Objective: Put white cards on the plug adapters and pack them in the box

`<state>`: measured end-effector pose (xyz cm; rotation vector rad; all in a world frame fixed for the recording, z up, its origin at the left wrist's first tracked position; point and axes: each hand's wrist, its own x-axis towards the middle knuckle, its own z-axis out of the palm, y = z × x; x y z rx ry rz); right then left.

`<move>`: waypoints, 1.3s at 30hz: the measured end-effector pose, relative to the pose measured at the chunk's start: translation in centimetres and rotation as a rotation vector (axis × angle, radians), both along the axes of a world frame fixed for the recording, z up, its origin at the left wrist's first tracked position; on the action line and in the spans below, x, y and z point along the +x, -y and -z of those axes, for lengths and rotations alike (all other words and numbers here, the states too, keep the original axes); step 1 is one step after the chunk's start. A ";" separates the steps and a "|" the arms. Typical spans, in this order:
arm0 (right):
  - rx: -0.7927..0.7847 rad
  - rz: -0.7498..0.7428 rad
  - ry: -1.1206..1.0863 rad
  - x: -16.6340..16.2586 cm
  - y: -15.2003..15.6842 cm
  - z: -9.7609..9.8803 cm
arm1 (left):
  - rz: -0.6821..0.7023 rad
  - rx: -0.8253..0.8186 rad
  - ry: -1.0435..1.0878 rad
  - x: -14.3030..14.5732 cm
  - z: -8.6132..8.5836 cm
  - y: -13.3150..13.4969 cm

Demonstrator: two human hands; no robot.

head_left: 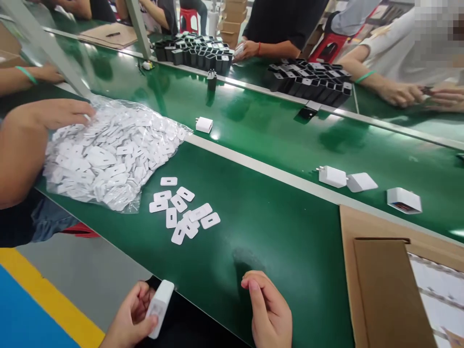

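Observation:
My left hand [132,314] holds a white charger housing [161,309] at the table's front edge, the thumb pressed on its lower part. My right hand [268,309] is over the green table, its fingers curled and the thumb tip against the index finger; nothing shows between them. Beyond both hands lies a loose group of small white cover plates [171,218], each with a dark slot, some overlapping. Behind them, a clear plastic bag [126,205] is heaped with more such plates. Another person's hand [68,111] reaches over that bag from the left.
A cardboard box [384,290] with white pieces inside stands at the right. White chargers [332,177] lie on the conveyor beyond a pale rail [253,164]. Across it are blocks of black housings [311,79] and co-workers' hands. A slanted metal post [54,48] rises at the left.

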<state>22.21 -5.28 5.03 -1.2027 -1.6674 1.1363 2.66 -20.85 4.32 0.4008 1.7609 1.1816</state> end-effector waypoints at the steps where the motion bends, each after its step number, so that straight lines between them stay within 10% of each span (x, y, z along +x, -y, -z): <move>1: -0.007 0.001 0.007 -0.1 0.0 0.2 | -0.014 -0.008 0.037 0.3 0.5 -0.2; 5: -0.005 -0.033 0.018 -0.6 0.0 0.5 | 0.042 0.062 -0.013 0.4 0.6 0.3; 15: -0.055 -0.673 0.016 -1.1 1.2 -2.9 | 0.771 0.469 -0.687 -1.9 -5.1 -4.0; 32: 0.447 -0.551 0.171 -0.3 1.7 -4.1 | 0.934 0.730 -0.981 -0.3 -6.2 -7.1; 39: 0.134 -0.550 -0.009 0.5 2.0 -4.6 | 0.859 0.816 -1.050 -0.5 -5.4 -6.3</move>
